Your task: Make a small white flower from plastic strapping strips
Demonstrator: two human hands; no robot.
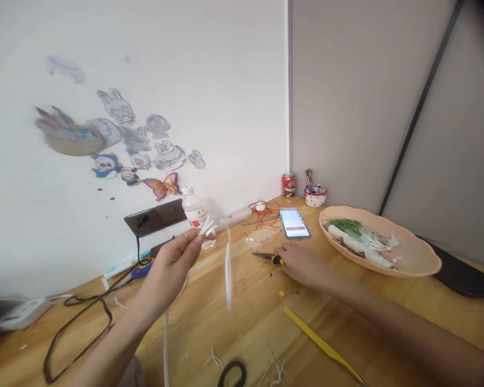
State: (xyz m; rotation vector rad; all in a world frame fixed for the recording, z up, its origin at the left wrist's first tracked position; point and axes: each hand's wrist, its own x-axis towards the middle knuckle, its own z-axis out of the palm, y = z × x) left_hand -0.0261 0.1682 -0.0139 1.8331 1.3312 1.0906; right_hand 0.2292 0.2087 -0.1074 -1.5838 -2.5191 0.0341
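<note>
My left hand (181,250) is raised over the middle of the table, its fingers pinching white strips (208,226). One long white strip (228,274) hangs down from them on the right, and another (166,344) trails below the hand. My right hand (300,263) rests low over the tabletop, fingers curled on the yellow and black handles of a pair of pliers (268,257), whose dark jaws point left. Yellow tweezers (322,344) lie nearer the front, with a small yellow piece (281,293) beyond them.
A peach tray (421,263) with white and green items stands at right. Behind are a phone (294,223), a red can (288,185), a small pot (315,199) and a bottle (193,207). Black cables (80,301) lie left; a black handle loop (232,373) is at the front.
</note>
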